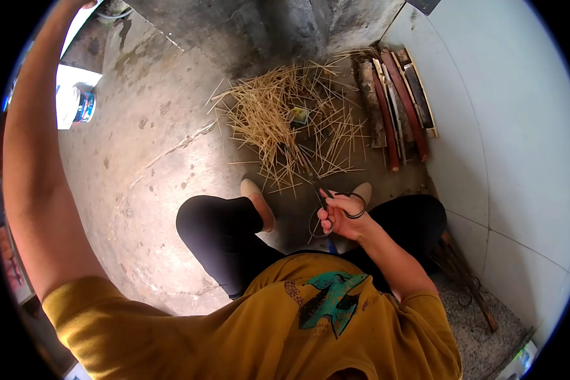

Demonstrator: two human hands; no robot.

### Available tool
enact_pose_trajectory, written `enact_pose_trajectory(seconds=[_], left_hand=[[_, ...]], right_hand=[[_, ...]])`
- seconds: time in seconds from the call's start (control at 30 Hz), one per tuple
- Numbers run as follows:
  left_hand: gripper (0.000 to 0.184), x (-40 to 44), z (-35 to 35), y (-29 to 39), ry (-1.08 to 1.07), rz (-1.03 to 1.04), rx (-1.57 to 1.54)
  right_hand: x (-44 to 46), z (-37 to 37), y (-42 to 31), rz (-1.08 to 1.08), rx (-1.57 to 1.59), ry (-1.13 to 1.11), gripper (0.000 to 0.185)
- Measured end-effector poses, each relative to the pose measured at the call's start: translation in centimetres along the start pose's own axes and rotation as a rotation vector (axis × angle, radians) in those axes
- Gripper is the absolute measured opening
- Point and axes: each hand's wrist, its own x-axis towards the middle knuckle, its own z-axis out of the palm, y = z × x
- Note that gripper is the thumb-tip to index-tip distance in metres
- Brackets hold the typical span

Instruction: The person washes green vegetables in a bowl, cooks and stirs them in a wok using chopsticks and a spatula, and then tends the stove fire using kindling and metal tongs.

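My right hand [343,215] is closed round the looped handles of a dark metal scissor-like tool [318,191], whose long tip points toward a pile of thin pale sticks [266,104]. The sticks lie scattered on the concrete floor in front of my feet, with a small yellow-green packet [299,115] among them. My left arm reaches far out to the upper left. Only a sliver of my left hand [85,3] shows at the top edge, near a white surface, and its fingers are cut off by the frame.
Split wood and reddish-brown lengths [404,104] lie against the white tiled wall [506,95] on the right. A white and blue tub [84,106] stands at the left. Long thin sticks [468,282] lean low on the right. A grey wall [234,31] rises behind the pile.
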Motion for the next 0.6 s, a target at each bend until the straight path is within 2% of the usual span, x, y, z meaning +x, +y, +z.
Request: enact_pose_trajectory(seconds=[0.13,0.27,0.37,0.47,0.5,0.57,0.6], left_hand=[[0.056,-0.2,-0.1,0.1,0.001,-0.018,0.007],[0.058,-0.4,-0.3,0.3,-0.008,-0.049,0.023],[0.06,-0.9,-0.4,1.0,-0.026,-0.084,0.061],[0.062,-2.6,-0.5,2.6,-0.02,-0.096,0.138],[0.062,-4.1,-0.3,2.7,0.073,-0.014,0.143],[0.056,-11.1,0.6,2.8,0.347,0.406,0.137],[0.056,-15.6,0.7,4.3,0.344,0.479,0.039]], right_hand=[[-1.6,1.6,0.8,0.009,-0.09,0.049,0.031],[-6.5,3.8,1.2,0.01,-0.138,0.005,0.037],[-8.8,5.0,1.6,-0.049,-0.088,0.056,0.04],[-7.7,2.8,2.4,-0.063,-0.12,0.041,0.04],[-7.3,2.1,2.5,-0.065,-0.136,0.011,0.04],[-8.7,3.1,3.3,-0.074,-0.158,-0.024,0.05],[-9.4,3.2,3.5,-0.084,-0.172,-0.055,0.053]])
